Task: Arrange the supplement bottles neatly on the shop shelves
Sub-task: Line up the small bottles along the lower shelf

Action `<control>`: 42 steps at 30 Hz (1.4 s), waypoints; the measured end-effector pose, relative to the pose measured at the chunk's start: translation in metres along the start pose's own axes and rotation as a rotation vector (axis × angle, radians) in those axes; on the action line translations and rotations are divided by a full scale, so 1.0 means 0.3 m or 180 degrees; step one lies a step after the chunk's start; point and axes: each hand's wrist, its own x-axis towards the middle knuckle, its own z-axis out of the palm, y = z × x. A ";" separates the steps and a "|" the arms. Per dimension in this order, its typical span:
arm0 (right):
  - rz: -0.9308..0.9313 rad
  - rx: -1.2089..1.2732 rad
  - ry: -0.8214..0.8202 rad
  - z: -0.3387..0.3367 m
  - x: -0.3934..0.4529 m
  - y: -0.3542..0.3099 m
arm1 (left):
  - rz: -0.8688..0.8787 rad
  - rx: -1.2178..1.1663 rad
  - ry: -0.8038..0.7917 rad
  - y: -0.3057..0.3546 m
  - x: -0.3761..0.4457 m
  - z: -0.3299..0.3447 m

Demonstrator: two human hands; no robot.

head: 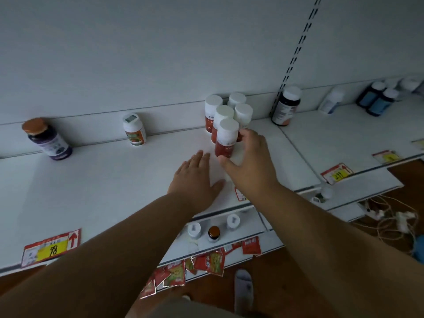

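While the left hand (pixel 195 177) lies flat on the shelf (pixel 103 184), the right hand's (pixel 250 164) grip grasps the front red bottle (pixel 226 138).

Bare forearms (pixel 128 228), khaki garment (pixel 174 308), white shoe (pixel 244 288).

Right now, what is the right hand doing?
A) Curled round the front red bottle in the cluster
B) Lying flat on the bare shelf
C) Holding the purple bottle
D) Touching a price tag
A: the right hand has its thumb and fingers curled round the front red bottle, while the left hand lies flat on the shelf.
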 end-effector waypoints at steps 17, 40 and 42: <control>-0.1266 0.0270 -0.0653 0.101 -0.677 -0.343 | -0.0407 0.0180 0.0446 -0.171 -0.880 -0.015; 0.0140 -0.0118 -0.1101 1.091 -1.045 -0.273 | -0.0490 -0.0347 0.0064 -1.147 -0.991 0.399; 0.0165 -0.0116 -0.1153 1.225 -1.016 -0.179 | -0.0635 -0.0422 0.0132 -1.197 -0.941 0.530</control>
